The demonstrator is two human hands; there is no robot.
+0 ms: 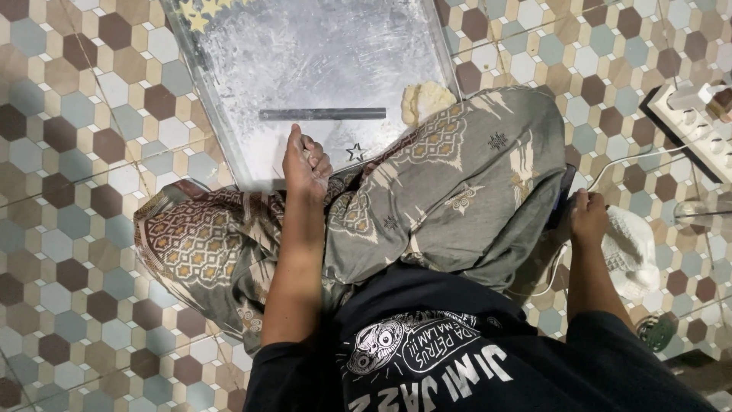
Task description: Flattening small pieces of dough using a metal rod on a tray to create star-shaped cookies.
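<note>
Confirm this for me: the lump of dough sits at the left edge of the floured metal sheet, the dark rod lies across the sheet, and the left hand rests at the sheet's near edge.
Not quite. In the head view the lump of dough sits at the right edge of the floured metal sheet, not the left. The dark rod does lie across the sheet, and the left hand rests at its near edge.

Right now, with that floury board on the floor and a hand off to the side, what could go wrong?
The dough lump sits at the very edge of the floured board and might roll onto the tiles. The right hand touches a dark device, apparently wired, beside the power strip; floury fingers there could be risky.
</note>
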